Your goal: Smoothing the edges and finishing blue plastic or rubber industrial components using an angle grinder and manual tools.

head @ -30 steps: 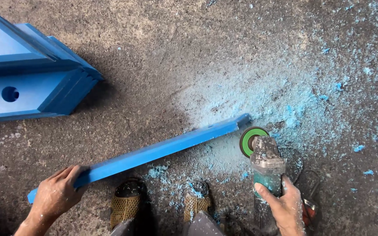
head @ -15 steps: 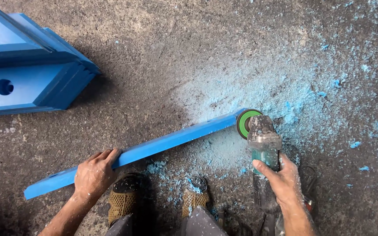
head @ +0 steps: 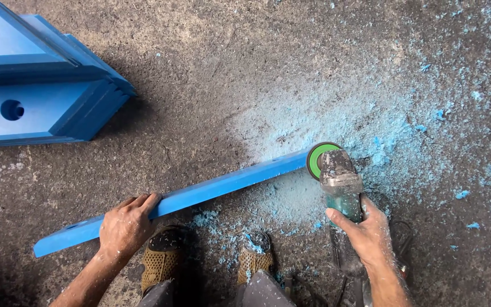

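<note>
Blue strip: a long, flat blue strip (head: 200, 193) is laid slantwise on the floor, its low end at the left and its high end at the right, where it meets the grinder's disc.
Grinder: an angle grinder (head: 341, 185), dusted pale, is held with its green disc (head: 320, 160) set against the right end of the strip.
Right hand: the right hand (head: 365, 230) is wrapped round the grinder's body from behind, fingers closed firmly on it.
Left hand: the left hand (head: 127, 224) is pressed down on the strip near its left end, the fingers curled over its upper edge and clamped on it.
Shoes: two mesh-topped shoes (head: 163, 258) are seen just below the strip, between the two hands, flecked with blue.
Dust: blue dust and chips (head: 370, 136) are spread thickly round the disc and scattered towards the right.
Floor: a rough grey concrete floor (head: 211, 74) is seen under everything.
Blue structure: a larger blue panelled piece (head: 41, 96) with a round hole is lying at the upper left, well apart from the strip.
</note>
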